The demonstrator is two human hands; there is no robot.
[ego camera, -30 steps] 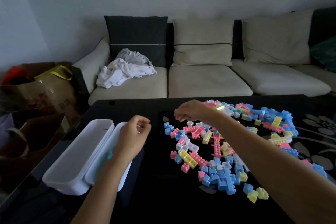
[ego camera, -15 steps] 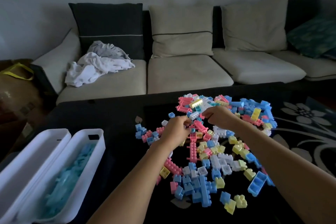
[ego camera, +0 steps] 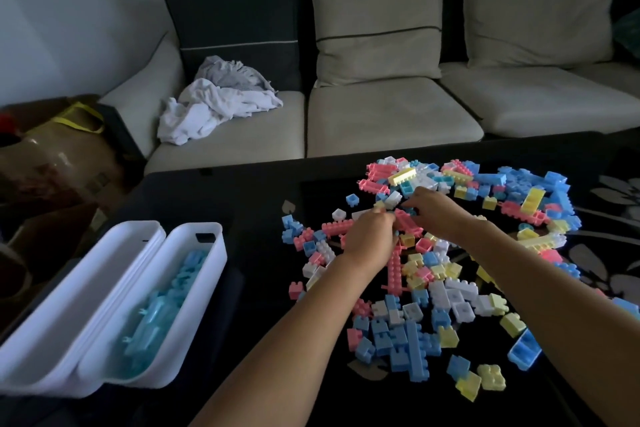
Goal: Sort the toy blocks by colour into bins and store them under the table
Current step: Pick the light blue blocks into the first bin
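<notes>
A heap of toy blocks in pink, blue, yellow and white covers the right half of the black table. Two white bins stand side by side at the left: the right bin holds pale blue pieces, while the left bin shows no contents from here. My left hand and my right hand are both in the heap with fingers curled down among the blocks, fingertips close together near a pink block. What each hand grips is hidden by its own fingers.
A beige sofa with cushions runs behind the table, crumpled white cloth on its left seat. Brown bags and boxes stand at the far left. A patterned rug lies to the right.
My left hand left the bins and came right into the heap, meeting my right hand, which shifted slightly deeper into the blocks. The view swung right, then left.
</notes>
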